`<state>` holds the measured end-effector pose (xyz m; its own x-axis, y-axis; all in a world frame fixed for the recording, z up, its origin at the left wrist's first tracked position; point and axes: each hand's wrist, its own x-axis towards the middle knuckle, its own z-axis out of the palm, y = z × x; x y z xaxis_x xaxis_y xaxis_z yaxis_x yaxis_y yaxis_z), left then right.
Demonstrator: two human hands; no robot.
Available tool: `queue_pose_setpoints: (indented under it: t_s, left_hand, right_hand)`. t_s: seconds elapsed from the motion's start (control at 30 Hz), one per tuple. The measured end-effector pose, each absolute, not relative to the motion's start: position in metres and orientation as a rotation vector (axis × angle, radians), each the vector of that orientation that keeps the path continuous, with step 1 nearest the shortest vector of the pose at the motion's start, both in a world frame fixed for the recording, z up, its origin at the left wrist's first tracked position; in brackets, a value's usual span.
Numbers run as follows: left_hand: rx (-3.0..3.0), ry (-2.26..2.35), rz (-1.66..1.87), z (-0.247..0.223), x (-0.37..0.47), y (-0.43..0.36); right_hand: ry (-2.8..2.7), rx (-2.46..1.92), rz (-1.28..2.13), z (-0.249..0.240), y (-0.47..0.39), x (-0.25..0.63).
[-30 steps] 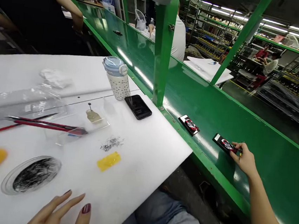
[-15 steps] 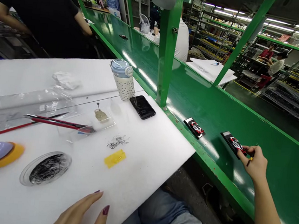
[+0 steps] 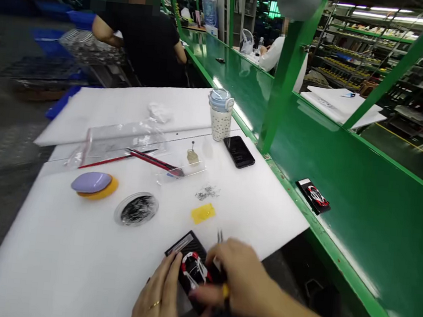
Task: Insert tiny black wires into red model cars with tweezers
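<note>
Hands come together over a toy car (image 3: 193, 270) on a black base (image 3: 187, 242), close by the table's right edge. From where I stand, the left hand (image 3: 160, 298) clasps the base's left side, a ring on one finger. The right hand (image 3: 241, 276), blurred, is closed around tweezers (image 3: 220, 236), tips pointing away over the tabletop; I cannot tell whether it also grips the base. Fingers hide the base's near end, so any overhang is unclear. The white table (image 3: 56, 253) stretches from the left hand out to its left edge. Beyond the base's far corner lie yellow tape (image 3: 203, 213) and, farther left, a round dish (image 3: 137, 208) of black bristles, with tabletop between dish and base. Past the right edge runs a green belt (image 3: 372, 194), a second car (image 3: 316, 196) near its raised rim, and a green post (image 3: 283, 80) stands near the phone (image 3: 239, 151).
</note>
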<state>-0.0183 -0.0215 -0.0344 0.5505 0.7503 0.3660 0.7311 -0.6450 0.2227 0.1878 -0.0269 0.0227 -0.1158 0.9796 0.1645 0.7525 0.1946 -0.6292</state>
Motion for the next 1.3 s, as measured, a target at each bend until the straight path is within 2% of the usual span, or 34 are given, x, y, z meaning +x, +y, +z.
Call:
queue_pose_setpoints:
  t_s: [0.17,0.3,0.5,0.63,0.7,0.8,0.9,1.0,1.3]
  left_hand:
    - [2.811,1.303,0.678,-0.02,-0.01,-0.011]
    - [2.86,1.294,0.586,-0.013,-0.005,-0.005]
    - [2.741,1.361,0.511,-0.005,-0.001,-0.007]
    - [2.692,1.344,0.498,-0.001,0.0,-0.006]
    - [2.676,1.334,0.485,0.0,0.0,-0.005]
    - [2.652,1.332,0.493,0.001,-0.001,-0.005]
    - [2.639,1.334,0.488,0.001,-0.001,-0.005]
    - [2.632,1.341,0.483,0.001,-0.001,-0.005]
    - [2.628,1.346,0.454,0.0,-0.001,-0.007]
  right_hand:
    - [-1.755,-1.881,0.317,0.07,0.106,0.224]
    - [-1.796,-2.039,0.164,0.073,0.183,0.208]
    - [-1.797,-1.747,-0.09,0.072,0.206,0.216]
    - [-1.67,-1.36,-0.175,0.08,0.167,0.227]
    - [-1.528,-1.259,-0.029,0.073,0.125,0.224]
    - [-1.175,-1.185,0.681,0.049,0.056,0.209]
    - [-0.843,-1.14,1.074,0.025,0.014,0.194]
    - [-0.727,-1.14,1.107,0.016,0.006,0.186]
    - [-0.851,-1.217,1.057,0.014,0.007,0.186]
